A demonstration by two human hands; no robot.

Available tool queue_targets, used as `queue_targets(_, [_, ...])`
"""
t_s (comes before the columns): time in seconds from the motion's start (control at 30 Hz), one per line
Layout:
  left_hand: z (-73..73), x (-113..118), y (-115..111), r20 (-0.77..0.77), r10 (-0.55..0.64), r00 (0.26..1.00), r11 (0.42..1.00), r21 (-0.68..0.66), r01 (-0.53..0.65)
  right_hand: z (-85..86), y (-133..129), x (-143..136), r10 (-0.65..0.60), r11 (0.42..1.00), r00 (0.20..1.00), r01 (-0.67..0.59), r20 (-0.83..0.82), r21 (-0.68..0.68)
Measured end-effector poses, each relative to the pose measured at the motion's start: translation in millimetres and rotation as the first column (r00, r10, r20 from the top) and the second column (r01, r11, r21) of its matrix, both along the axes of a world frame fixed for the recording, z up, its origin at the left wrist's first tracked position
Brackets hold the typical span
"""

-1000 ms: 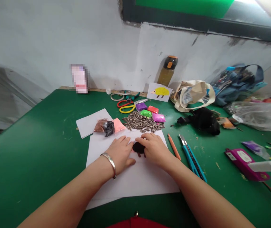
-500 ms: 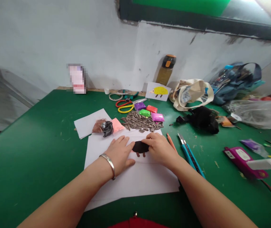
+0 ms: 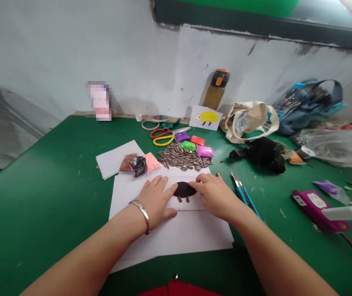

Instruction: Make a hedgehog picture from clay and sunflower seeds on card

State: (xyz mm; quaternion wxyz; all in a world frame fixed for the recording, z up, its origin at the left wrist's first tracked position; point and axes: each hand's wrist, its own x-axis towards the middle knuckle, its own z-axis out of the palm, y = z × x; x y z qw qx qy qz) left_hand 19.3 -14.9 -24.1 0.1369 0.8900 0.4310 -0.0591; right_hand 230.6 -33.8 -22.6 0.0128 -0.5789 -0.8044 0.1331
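A flat black clay oval (image 3: 184, 190) with short brown legs lies on a small white card, over larger white sheets (image 3: 191, 234). My left hand (image 3: 159, 201) rests flat on the paper, fingers spread, its index fingertip at the oval's left end. At the right end, my right hand (image 3: 214, 193) touches the oval's edge with a fingertip; its other fingers are curled and its thumb is mostly hidden. Just beyond lie a heap of striped sunflower seeds (image 3: 182, 157), a black clay packet (image 3: 139, 165) and a pink clay packet (image 3: 152, 162).
Scissors (image 3: 163, 139) and wrapped clay packets (image 3: 198, 140) lie behind the seeds. A yellow hedgehog picture (image 3: 206, 118) leans near a bottle (image 3: 216, 88). To the right are a utility knife (image 3: 245, 195), a black bag (image 3: 266, 155) and a purple device (image 3: 316, 209).
My right hand has shifted slightly right along the black oval's edge, uncovering more of it. My left hand stays almost where it was.
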Motion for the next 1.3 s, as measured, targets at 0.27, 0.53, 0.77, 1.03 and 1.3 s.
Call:
queue_targets(0.27, [1.1,1.4,-0.1,0.013,0.011,1.0,1.0,-0.003,-0.011,-3.0,4.1,5.7,-0.023,0.999,0.997,0.021,-0.075,-0.029])
queue_targets(0.53, [1.7,0.8,-0.4,0.003,0.002,1.0,1.0,0.008,-0.002,2.0,2.1,1.6,-0.027,0.999,0.999,0.026,-0.027,-0.033])
queue_targets(0.77, [1.5,0.7,-0.3,-0.016,0.005,1.0,1.0,0.007,-0.005,1.3,0.7,1.7,-0.035,0.998,0.995,0.03,-0.093,-0.054])
queue_targets(1.03, [3.7,1.9,-0.6,-0.039,0.007,0.999,1.0,-0.012,-0.008,-0.8,2.9,2.7,-0.097,0.994,0.983,0.087,-0.156,-0.069])
queue_targets(1.3, [5.5,2.6,-0.8,-0.033,0.014,0.999,0.999,-0.033,-0.015,0.8,3.5,2.3,-0.116,0.993,0.987,0.113,-0.11,-0.033])
